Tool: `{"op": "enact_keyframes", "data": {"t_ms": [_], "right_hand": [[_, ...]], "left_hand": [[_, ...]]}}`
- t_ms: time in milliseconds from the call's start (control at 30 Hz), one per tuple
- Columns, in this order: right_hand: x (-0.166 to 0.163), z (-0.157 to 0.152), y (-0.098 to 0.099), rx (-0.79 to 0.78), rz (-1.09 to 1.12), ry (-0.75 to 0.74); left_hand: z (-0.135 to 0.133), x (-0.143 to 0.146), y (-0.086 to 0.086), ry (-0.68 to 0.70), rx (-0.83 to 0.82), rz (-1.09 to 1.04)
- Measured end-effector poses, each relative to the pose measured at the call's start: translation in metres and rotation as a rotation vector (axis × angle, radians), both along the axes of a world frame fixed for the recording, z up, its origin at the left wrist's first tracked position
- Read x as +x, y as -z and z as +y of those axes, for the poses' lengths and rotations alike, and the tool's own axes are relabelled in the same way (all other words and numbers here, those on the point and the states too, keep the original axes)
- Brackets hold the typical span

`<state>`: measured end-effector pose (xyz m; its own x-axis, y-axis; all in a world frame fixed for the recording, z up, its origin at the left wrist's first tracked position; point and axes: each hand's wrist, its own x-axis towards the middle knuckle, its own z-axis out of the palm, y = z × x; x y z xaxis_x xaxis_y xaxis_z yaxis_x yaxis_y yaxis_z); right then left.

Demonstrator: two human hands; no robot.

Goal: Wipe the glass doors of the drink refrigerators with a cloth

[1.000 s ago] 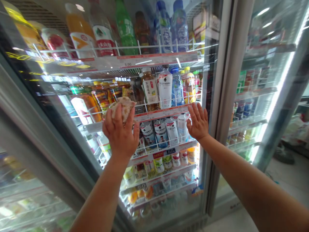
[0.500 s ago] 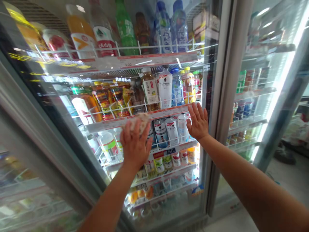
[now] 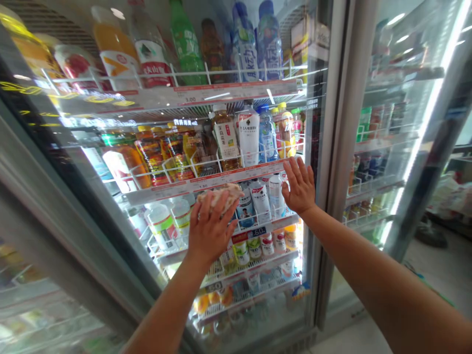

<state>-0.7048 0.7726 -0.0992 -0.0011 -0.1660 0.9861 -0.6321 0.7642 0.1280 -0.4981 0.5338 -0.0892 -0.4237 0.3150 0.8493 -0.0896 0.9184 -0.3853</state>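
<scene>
My left hand [image 3: 211, 225] presses a crumpled pale cloth [image 3: 221, 194] flat against the glass door [image 3: 165, 162] of a drinks cooler, at the level of the third shelf. Its fingers are spread over the cloth. My right hand [image 3: 299, 186] lies open and flat on the same glass near the door's right frame [image 3: 332, 162]. Behind the glass stand rows of bottles [image 3: 243, 135] on white wire shelves with red price strips [image 3: 206, 182].
A second cooler door [image 3: 391, 128] with more drinks stands to the right. Another glass door [image 3: 44, 275] runs along the left. Grey floor [image 3: 435, 275] shows at the lower right.
My left hand has slid the cloth down and to the right across the glass, from the second shelf's level to the third. My right hand stays put.
</scene>
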Motion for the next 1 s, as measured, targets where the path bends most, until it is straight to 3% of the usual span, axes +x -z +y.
{"op": "enact_keyframes", "data": {"t_ms": [200,400,600,700,767,833,1000], "right_hand": [[-0.001,0.001,0.002,0.014,-0.072,-0.015],[-0.001,0.001,0.001,0.015,-0.068,-0.005],[-0.001,0.000,0.000,0.000,-0.013,-0.012],[-0.001,-0.001,0.000,0.005,-0.014,0.007],[-0.001,-0.001,0.000,0.001,-0.010,0.003],[-0.001,-0.001,0.001,-0.006,0.000,0.000],[-0.001,-0.001,0.001,0.004,-0.041,0.018]], "left_hand": [[-0.006,0.004,-0.007,-0.058,0.184,0.150],[0.011,0.000,0.030,0.059,-0.027,-0.039],[0.000,0.001,0.011,-0.034,0.099,0.148],[0.009,0.001,0.031,0.033,0.089,0.059],[0.016,0.000,0.050,0.103,-0.005,-0.062],[0.016,0.000,0.057,0.128,-0.073,-0.121],[0.000,0.006,0.025,-0.028,0.104,0.107]]}}
